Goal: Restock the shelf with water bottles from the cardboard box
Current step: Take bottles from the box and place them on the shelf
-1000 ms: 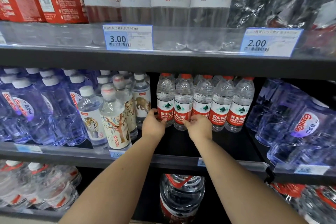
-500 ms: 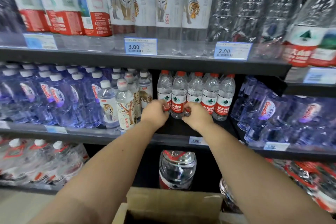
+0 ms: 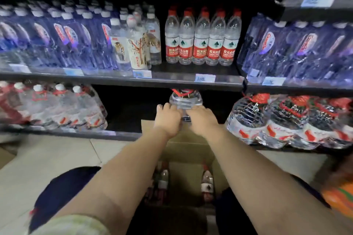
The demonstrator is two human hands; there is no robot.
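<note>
The middle shelf (image 3: 172, 80) carries our row of five red-capped water bottles (image 3: 202, 44), set well back from its front edge with bare board before it. Half a second ago both hands were up at that row; now they have dropped to the far flap of the cardboard box (image 3: 188, 150), so we judge that pair placed and the next fetch beginning. Our left hand (image 3: 168, 119) and right hand (image 3: 202, 121) hover side by side, fingers loosely bent, holding nothing. Inside the box a left bottle (image 3: 162, 179) and a right bottle (image 3: 207, 181) stand against opposite walls.
</note>
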